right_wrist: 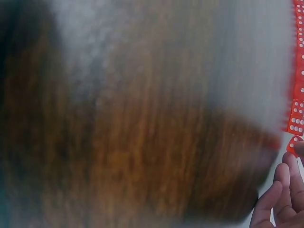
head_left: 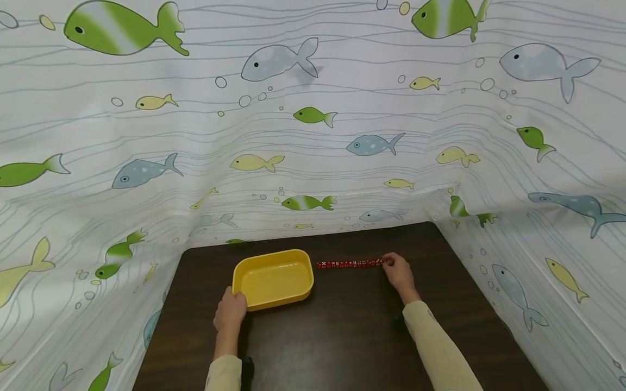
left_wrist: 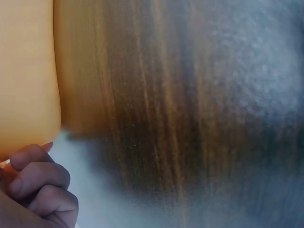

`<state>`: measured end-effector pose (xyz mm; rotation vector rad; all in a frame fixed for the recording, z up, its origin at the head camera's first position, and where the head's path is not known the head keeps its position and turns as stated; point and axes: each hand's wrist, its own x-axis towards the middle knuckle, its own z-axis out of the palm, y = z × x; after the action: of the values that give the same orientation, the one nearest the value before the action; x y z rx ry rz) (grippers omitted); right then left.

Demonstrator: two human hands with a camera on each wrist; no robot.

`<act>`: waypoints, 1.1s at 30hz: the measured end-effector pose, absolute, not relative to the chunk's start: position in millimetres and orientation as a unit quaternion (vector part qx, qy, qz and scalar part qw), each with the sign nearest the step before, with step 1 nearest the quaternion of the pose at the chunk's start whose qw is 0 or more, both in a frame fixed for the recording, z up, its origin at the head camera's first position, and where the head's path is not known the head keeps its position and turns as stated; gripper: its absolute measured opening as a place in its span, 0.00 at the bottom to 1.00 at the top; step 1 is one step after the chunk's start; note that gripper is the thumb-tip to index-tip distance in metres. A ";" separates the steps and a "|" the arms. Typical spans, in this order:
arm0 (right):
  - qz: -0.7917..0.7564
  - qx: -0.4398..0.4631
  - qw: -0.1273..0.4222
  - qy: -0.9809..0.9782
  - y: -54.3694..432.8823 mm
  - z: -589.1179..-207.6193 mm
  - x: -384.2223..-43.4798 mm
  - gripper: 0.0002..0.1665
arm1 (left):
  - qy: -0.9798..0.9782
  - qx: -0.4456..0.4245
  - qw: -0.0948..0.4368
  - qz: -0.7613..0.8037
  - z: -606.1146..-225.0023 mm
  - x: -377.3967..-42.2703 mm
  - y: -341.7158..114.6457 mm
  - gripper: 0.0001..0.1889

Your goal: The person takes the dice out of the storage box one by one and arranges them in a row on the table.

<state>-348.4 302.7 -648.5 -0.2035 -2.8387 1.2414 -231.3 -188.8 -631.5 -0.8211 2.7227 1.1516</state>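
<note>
My left hand [head_left: 231, 310] grips the near left corner of a yellow tray [head_left: 274, 306], its thumb over the rim. In the left wrist view the curled fingers of that left hand [left_wrist: 42, 183] show beside the tray's wall [left_wrist: 28, 76]. To the tray's right runs a straight row of red dice [head_left: 347, 264] with white pips. At the row's right end my right hand [head_left: 400, 276] pinches one red die [right_wrist: 293, 145]. A small gap parts this die from the last dice of the row [right_wrist: 298, 118] in the right wrist view.
The dark wooden table [head_left: 332, 336] carries the tray and the dice. A white cloth [head_left: 303, 152] printed with fish hangs behind the table and along both its sides. Dark bands sit on the left wrist [head_left: 248, 369] and the right wrist [head_left: 399, 322].
</note>
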 end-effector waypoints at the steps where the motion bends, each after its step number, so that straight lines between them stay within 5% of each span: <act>1: 0.394 -0.065 0.014 -0.916 302.8 -648.7 -347.3 0.19 | 0.887 -0.267 0.038 0.375 -632.1 -230.3 -189.0 0.31; 23: 0.417 -0.054 0.009 -0.907 305.2 -659.1 -335.5 0.23 | 0.878 -0.260 0.047 0.400 -636.0 -232.4 -192.6 0.35; 33: 0.462 -0.051 0.067 -0.883 282.8 -641.2 -329.6 0.21 | 0.857 -0.273 -0.030 0.436 -630.5 -223.3 -212.2 0.36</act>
<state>-329.6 282.8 -641.2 -0.1538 -2.6611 1.3911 -223.3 -212.2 -630.5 -0.8739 2.7456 1.3978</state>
